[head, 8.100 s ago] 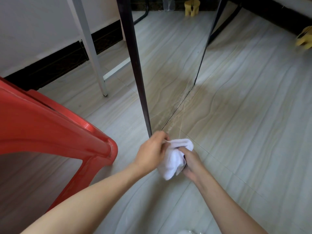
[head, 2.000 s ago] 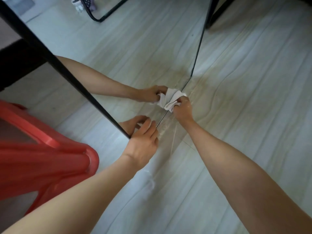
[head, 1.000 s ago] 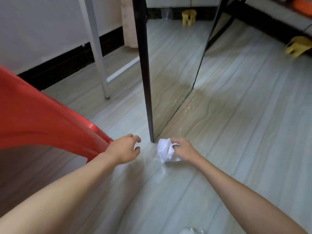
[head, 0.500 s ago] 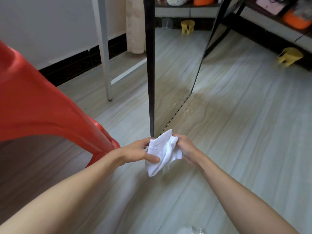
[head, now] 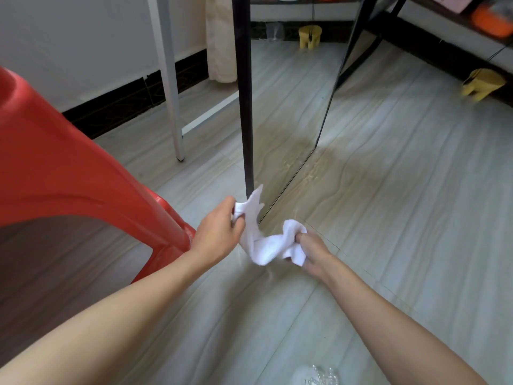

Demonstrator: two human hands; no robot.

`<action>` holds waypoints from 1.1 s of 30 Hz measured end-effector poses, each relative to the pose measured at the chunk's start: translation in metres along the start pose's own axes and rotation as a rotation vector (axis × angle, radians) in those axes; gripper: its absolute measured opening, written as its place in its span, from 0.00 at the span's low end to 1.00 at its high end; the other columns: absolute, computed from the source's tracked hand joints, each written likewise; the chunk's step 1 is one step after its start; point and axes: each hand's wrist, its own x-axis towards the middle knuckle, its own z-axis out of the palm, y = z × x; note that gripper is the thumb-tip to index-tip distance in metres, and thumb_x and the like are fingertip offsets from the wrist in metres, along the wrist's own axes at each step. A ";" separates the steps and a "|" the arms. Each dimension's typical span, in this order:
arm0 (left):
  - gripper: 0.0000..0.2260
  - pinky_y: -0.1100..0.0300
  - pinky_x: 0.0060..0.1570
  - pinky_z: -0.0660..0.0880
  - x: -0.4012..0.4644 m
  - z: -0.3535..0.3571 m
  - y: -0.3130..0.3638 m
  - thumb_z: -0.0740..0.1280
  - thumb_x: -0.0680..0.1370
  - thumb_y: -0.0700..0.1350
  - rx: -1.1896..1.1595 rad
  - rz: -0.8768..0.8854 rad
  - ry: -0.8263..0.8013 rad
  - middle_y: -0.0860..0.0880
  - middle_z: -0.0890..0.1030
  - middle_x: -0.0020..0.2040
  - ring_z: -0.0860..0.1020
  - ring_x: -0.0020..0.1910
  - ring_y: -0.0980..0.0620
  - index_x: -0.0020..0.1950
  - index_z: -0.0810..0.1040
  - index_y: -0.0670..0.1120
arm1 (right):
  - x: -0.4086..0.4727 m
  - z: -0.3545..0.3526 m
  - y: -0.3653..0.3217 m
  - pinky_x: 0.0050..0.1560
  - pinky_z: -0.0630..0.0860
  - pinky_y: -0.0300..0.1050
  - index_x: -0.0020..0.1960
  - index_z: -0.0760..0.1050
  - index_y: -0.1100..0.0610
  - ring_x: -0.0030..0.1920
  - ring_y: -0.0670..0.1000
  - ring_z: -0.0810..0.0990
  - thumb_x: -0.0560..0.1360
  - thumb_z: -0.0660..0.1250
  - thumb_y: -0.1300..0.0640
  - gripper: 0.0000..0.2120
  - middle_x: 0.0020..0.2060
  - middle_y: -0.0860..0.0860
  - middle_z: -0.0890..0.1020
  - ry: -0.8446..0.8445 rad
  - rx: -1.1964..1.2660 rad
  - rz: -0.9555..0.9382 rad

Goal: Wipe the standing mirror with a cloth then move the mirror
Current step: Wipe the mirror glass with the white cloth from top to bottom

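The standing mirror [head: 288, 107] has a thin black frame and stands on the pale floor, its near bottom corner just beyond my hands. It reflects the floor and a yellow stool. A white cloth [head: 263, 245] is stretched between both hands, low over the floor in front of that corner. My left hand [head: 219, 232] pinches one end of the cloth close to the frame's near leg. My right hand [head: 308, 252] grips the bunched other end. Neither hand touches the mirror.
A red plastic chair [head: 69, 162] stands close on my left. A white metal leg [head: 169, 79] and a curtain stand behind the mirror by the wall. A yellow stool [head: 483, 83] sits far right under a low shelf. Open floor lies to the right.
Two seconds ago my right hand wiped the mirror's bottom edge with the cloth. Since then both hands came back off the mirror, my left hand took one end, and the cloth is now pulled apart.
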 end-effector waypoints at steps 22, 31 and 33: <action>0.16 0.58 0.59 0.68 0.007 0.001 -0.018 0.61 0.78 0.44 0.048 -0.108 -0.149 0.48 0.77 0.62 0.74 0.60 0.49 0.66 0.72 0.46 | -0.010 0.057 -0.021 0.41 0.66 0.22 0.55 0.74 0.56 0.47 0.49 0.73 0.73 0.60 0.69 0.15 0.48 0.52 0.76 0.254 -0.171 -0.791; 0.25 0.58 0.61 0.65 0.030 -0.006 0.018 0.58 0.78 0.39 -0.304 -0.061 -0.168 0.59 0.71 0.65 0.67 0.66 0.53 0.71 0.62 0.58 | 0.029 0.071 -0.005 0.44 0.65 0.39 0.54 0.74 0.67 0.50 0.59 0.77 0.78 0.56 0.63 0.11 0.49 0.61 0.79 0.244 -0.401 -0.288; 0.23 0.59 0.58 0.64 0.036 -0.005 0.019 0.58 0.78 0.39 -0.314 -0.079 -0.165 0.61 0.71 0.62 0.68 0.65 0.53 0.70 0.64 0.57 | 0.038 0.066 -0.005 0.47 0.70 0.43 0.57 0.74 0.65 0.56 0.59 0.77 0.78 0.55 0.63 0.13 0.54 0.62 0.78 0.145 -0.565 -0.180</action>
